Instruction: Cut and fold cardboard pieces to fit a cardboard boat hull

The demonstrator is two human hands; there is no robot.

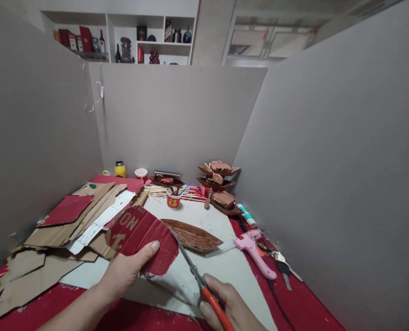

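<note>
My left hand [133, 264] grips a red piece of cardboard [142, 232] with printed letters, its thumb pressed on top. In my right hand [225, 301] are scissors [193, 269] with orange handles. Their blades point up and left and lie along the right edge of the red cardboard. Just behind the blades, a brown model boat hull [193, 235] rests on the white sheet [225, 271]. The fingers under the cardboard are mostly hidden.
Cardboard scraps [59, 230] pile up on the left. A paper cup [174, 198] with sticks stands at the back, near model boats [221, 184]. A pink glue gun [256, 257], its cable and a tube [246, 215] lie on the right. Grey partitions [176, 115] enclose the table.
</note>
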